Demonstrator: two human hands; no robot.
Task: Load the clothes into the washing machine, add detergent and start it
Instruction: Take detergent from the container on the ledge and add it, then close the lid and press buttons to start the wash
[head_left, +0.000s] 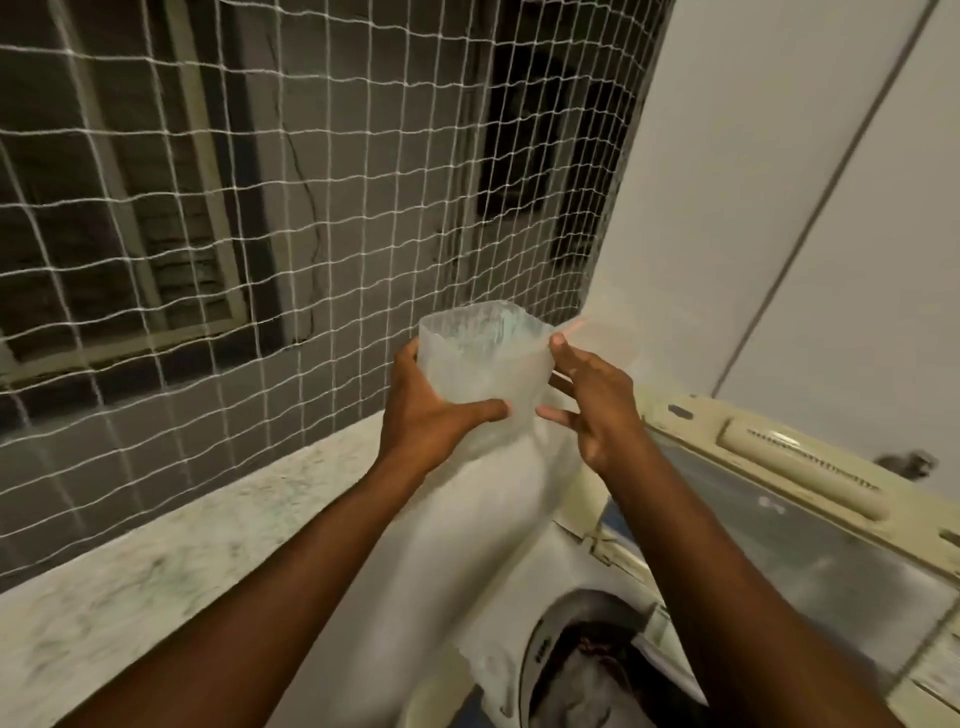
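My left hand (431, 415) grips a translucent plastic container (483, 358) from its left side, holding it up at chest height in front of the netted window. My right hand (592, 400) is at the container's right side, thumb up at the rim. It seems to pinch a thin clear lid (605, 338), which is blurred. Low on the right is the top-loading washing machine (524, 561). Its drum opening (587, 670) shows dark and pale clothes inside. The machine's cream lid (810, 525) with a glass pane stands raised to the right.
A speckled stone ledge (156, 545) runs along the left below a white rope net (260, 208) that covers a grey tiled wall and windows. A white wall (779, 182) with a thin pipe rises behind the machine.
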